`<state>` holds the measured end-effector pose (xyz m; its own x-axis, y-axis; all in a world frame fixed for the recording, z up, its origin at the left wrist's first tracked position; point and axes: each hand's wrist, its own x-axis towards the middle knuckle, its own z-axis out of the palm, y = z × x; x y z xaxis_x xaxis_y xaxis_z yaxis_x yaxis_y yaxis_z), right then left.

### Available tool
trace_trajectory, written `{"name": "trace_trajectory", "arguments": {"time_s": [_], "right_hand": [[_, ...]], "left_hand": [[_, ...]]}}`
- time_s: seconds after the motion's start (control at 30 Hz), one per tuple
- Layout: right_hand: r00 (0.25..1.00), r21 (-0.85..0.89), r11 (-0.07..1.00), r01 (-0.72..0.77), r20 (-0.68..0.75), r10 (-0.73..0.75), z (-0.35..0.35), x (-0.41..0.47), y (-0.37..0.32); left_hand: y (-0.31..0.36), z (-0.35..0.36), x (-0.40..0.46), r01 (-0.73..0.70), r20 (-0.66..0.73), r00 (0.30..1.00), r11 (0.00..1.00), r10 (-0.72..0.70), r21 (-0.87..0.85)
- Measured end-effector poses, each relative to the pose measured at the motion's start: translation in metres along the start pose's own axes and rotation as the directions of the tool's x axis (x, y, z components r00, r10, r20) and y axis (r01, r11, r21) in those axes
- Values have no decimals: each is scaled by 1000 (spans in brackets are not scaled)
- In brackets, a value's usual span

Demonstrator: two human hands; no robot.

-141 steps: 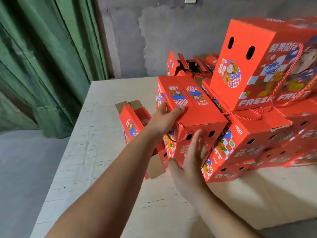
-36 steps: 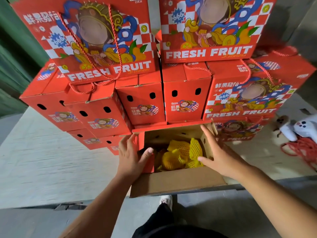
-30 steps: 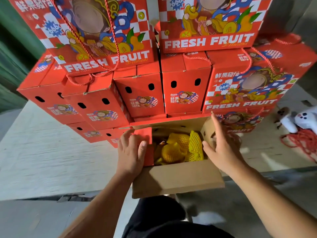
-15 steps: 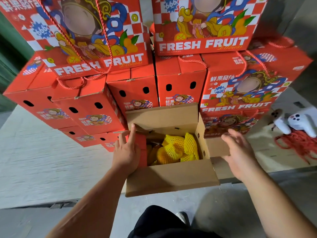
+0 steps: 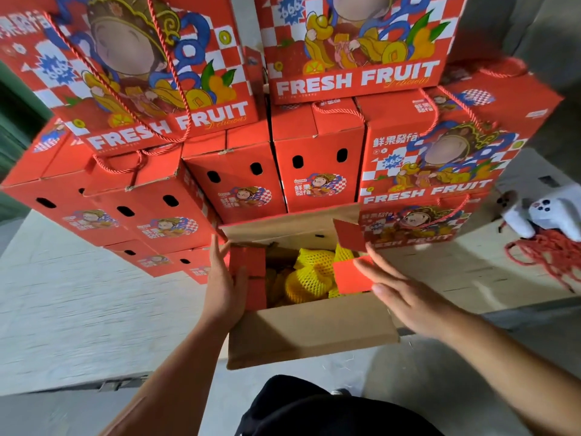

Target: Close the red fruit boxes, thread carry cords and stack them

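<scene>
Open box sat at counter front edge; left hand flat on left flap, right hand fingers straight, touching right flap.

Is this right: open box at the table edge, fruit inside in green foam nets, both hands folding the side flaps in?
Not quite. The head view shows the foam nets are yellow, not green. The rest holds: the open box sits at the table edge, with the left hand and the right hand on the side flaps.
</scene>
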<state>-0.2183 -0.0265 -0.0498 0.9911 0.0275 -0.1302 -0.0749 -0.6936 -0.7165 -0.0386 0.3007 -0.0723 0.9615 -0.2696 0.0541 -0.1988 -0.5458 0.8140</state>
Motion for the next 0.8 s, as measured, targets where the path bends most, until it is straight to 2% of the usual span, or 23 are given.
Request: {"name": "trace_trajectory", "arguments": {"time_s": [0.07, 0.13, 0.2, 0.27, 0.33, 0.4, 0.43, 0.47, 0.5, 0.53, 0.57, 0.63, 0.7, 0.8], "right_hand": [[991, -236, 967, 98, 111, -74, -22, -8, 22], [975, -415, 902, 120, 220, -29, -33, -9, 35], [970, -401, 909, 118, 243, -18, -35, -5, 31], [970, -342, 918, 201, 203, -136, -32, 6, 21], [976, -242, 947, 213, 95, -196, -17, 18, 10], [989, 35, 996, 80, -129, -75, 8, 26, -3], [970, 238, 971, 20, -240, 39, 22, 31, -12], [933, 414, 910, 15, -334, 136, 35, 36, -19], [885, 519, 853, 47, -418, 205, 46, 42, -24], [837, 544, 836, 73, -489, 245, 54, 48, -29], [791, 525, 848, 70, -547, 273, 59, 53, -33], [722, 384, 923, 4, -640, 263, 62, 59, -33], [734, 198, 980, -8, -665, 140, 62, 60, -25], [790, 14, 1000, -11, -613, 17, 56, 59, -23]], "left_hand": [[1, 2, 2, 91, 0, 996, 983, -92, -160], [1, 3, 3, 147, 22, 989, 963, -146, -224], [-1, 4, 7, 224, 65, 975, 930, -215, -292], [-5, 3, 7, 300, 105, 954, 876, -281, -378], [-6, 4, 6, 310, 108, 950, 834, -294, -457], [1, 2, 1, 289, 115, 956, 792, -271, -538], [3, 0, -3, 271, 133, 962, 767, -238, -582], [5, -2, -5, 299, 175, 954, 696, -245, -653], [6, -3, -7, 361, 219, 929, 595, -299, -718], [4, -2, -9, 398, 228, 905, 523, -360, -754], [3, 1, -13, 406, 217, 895, 508, -391, -760], [1, 9, -19, 352, 125, 920, 639, -372, -684], [0, 14, -19, 336, 64, 923, 717, -378, -611], [4, 13, -13, 377, 134, 916, 692, -379, -616]]}}
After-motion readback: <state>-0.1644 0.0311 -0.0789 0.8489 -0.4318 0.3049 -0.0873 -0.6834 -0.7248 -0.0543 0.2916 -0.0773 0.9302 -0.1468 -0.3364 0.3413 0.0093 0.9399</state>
